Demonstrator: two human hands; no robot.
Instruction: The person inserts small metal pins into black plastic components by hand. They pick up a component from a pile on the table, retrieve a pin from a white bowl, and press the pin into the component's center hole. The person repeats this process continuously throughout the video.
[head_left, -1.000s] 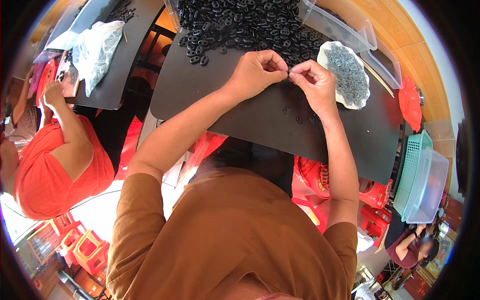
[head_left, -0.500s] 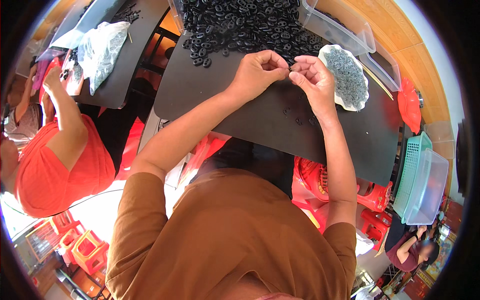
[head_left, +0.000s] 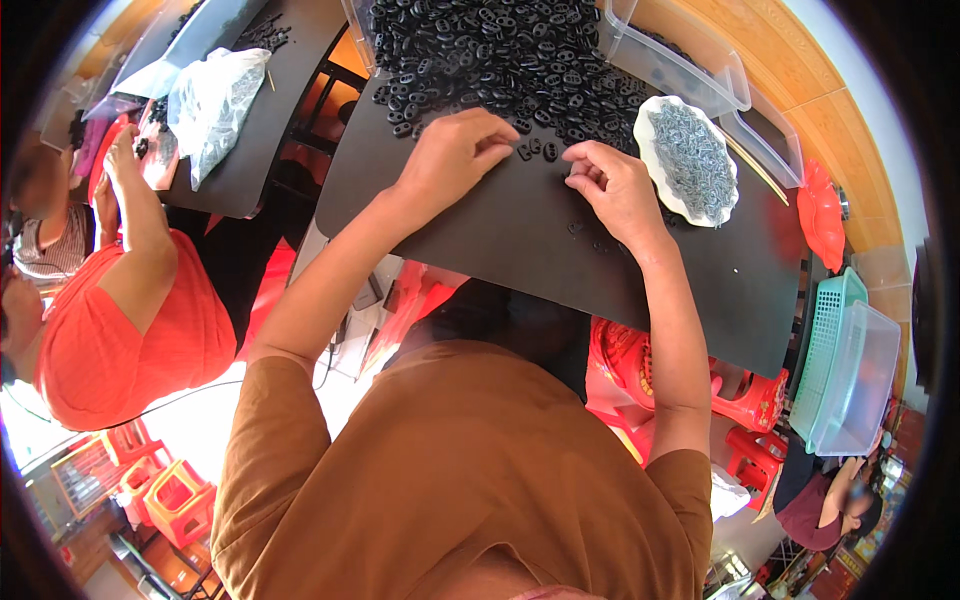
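Note:
My left hand (head_left: 455, 160) is above the dark table, at the near edge of a heap of small black oval pieces with holes (head_left: 480, 60). Its thumb and forefinger stand apart, and I see nothing between them. Across from it, my right hand (head_left: 612, 188) has its fingers curled in toward the thumb; whatever small thing they may hold is too hidden to make out. Several loose black pieces (head_left: 537, 150) lie on the table between both hands. Just right of my right hand is a white scalloped dish (head_left: 647, 130) full of small grey-blue slender parts (head_left: 697, 165).
The dark table (head_left: 480, 225) also bears clear plastic bins (head_left: 690, 75), thin sticks (head_left: 760, 165) and a red dish (head_left: 820, 215) at right. A green basket (head_left: 822, 335) stands beyond its right edge. At left, a person in red (head_left: 140, 325) works at another table holding a plastic bag (head_left: 212, 105).
My hands were together, pinching a small dark thing; now they are apart. The left has moved left and slightly nearer, the right a little nearer. Loose black pieces now show between them.

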